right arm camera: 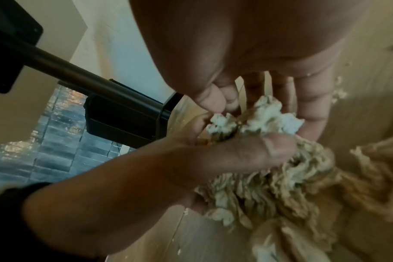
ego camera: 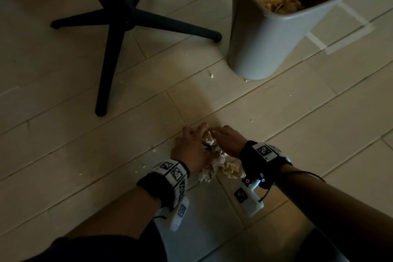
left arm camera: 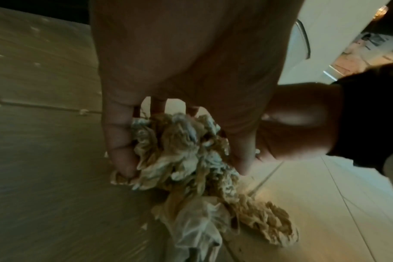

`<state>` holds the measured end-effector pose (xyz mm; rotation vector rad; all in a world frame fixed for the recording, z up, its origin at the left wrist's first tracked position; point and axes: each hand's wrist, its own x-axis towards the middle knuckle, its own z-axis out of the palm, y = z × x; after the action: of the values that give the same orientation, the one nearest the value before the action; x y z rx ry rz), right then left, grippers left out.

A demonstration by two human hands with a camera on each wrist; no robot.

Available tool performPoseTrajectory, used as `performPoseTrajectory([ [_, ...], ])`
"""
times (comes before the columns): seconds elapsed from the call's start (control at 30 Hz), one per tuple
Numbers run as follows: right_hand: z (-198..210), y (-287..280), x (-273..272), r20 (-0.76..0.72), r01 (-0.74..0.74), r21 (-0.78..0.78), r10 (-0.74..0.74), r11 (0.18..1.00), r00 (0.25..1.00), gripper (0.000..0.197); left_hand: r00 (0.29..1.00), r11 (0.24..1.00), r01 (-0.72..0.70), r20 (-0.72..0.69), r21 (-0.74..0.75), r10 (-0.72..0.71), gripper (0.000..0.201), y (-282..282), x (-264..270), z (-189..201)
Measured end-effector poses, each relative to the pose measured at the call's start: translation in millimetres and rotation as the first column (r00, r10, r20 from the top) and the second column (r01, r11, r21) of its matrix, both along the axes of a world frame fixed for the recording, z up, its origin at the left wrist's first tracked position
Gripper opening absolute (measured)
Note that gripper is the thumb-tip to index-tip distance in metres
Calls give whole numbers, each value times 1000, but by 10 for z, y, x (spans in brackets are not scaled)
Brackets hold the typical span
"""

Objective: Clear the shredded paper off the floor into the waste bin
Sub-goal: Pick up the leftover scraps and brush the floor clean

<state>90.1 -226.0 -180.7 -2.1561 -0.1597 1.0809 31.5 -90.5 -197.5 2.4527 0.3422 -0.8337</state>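
both hands are down on the floor (ego camera: 85, 155) around 6 o'clock in the head view, wrists angled in toward each other. the left hand (ego camera: 189, 151) has its fingers curled down around a clump of shredded paper (ego camera: 209, 151), thumb on one side and the rest on the other, so it's properly gripping it. the right hand (ego camera: 228, 140) comes in from 4 o'clock, fingers bent over the same clump and pressing it against the left hand, fingertips nearly meeting at the top. a bit of the paper trails out under the wrists toward 6 o'clock. the waste bin (ego camera: 265, 49) stands at about 1 o'clock from the hands, well apart, with more shreds already inside. a few tiny scraps (ego camera: 211, 75) dot the floor near it. black chair base (ego camera: 119, 21) sits at 11 o'clock.
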Motion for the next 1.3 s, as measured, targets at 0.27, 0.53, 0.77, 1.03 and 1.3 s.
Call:
performPoseTrajectory([
  [0.27,-17,-53,-112,-249,492,161,-447,856,859,15,995,999,9,102,-48,-4,68,-224,115,41],
  [0.53,29,-126,-103,-445,789,220,-660,574,605,12,952,959,-102,253,-265,172,20,-179,292,213],
  [0.77,147,-189,-122,-762,823,264,-415,503,498,79,787,869,-52,515,-493,339,24,-390,318,465],
  [1.03,282,-250,-23,-812,883,338,-373,326,449,73,771,908,220,634,-355,61,54,-505,205,391],
  [1.3,316,-368,47,-722,813,417,-396,407,568,49,734,945,274,674,-179,-85,70,-525,226,402],
])
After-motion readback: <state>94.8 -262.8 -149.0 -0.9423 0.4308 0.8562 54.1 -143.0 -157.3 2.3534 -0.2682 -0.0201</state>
